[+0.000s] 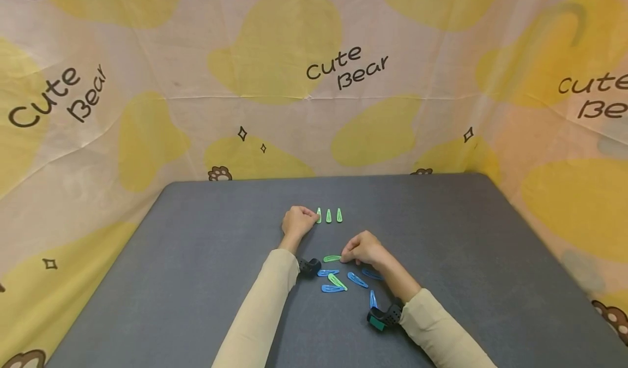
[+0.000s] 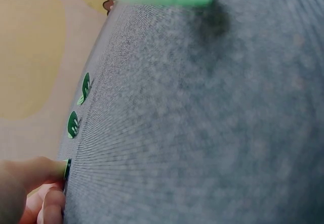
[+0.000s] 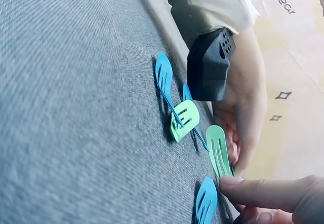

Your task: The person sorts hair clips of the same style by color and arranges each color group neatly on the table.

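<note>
Green snap hair clips stand in a short row at the far side of the grey table. My left hand (image 1: 297, 222) has thumb and fingertips on the leftmost green clip (image 1: 319, 215), pinching its edge in the left wrist view. Beside it are a middle green clip (image 1: 328, 216) and a right one (image 1: 339, 215). Nearer, my right hand (image 1: 365, 248) pinches one end of another green hair clip (image 3: 217, 150) between thumb and fingers. A further green clip (image 1: 337, 282) lies across blue clips just below.
Several blue hair clips lie around the right hand: one (image 1: 357, 279) in the middle, one (image 1: 333, 288) at lower left, one (image 1: 373, 299) near the right wrist camera (image 1: 385, 316). The grey table (image 1: 196, 281) meets a patterned cloth (image 1: 275, 128) at its back.
</note>
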`<state>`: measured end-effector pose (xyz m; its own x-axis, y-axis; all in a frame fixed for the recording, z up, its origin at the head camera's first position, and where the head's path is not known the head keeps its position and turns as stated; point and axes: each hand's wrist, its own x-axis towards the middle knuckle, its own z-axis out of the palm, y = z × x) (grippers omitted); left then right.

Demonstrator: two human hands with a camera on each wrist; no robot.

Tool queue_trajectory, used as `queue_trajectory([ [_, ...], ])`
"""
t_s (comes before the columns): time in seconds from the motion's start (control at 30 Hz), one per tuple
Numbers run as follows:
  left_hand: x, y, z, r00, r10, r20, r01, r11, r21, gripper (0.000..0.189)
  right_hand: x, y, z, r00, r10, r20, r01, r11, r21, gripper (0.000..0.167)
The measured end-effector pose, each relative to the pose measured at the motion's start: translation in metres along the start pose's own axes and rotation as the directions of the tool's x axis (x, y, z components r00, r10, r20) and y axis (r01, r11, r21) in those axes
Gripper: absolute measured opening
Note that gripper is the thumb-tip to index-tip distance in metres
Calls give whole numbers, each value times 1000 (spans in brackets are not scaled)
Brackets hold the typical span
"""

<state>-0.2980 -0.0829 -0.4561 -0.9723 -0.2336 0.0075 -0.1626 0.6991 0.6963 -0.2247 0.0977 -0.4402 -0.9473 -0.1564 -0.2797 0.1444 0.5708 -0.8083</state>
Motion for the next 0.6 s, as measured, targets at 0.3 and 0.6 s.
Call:
queue_trajectory([
  [0.3, -2, 1, -1, 1000, 0, 7, 0, 1000, -3, 19, 2, 14, -11, 981, -126, 145, 115, 990, 78, 13],
  [0.6, 0, 0, 1, 1000, 0, 18, 0, 1000, 3, 19, 2, 18, -18, 970, -158, 187, 129, 979, 157, 14],
])
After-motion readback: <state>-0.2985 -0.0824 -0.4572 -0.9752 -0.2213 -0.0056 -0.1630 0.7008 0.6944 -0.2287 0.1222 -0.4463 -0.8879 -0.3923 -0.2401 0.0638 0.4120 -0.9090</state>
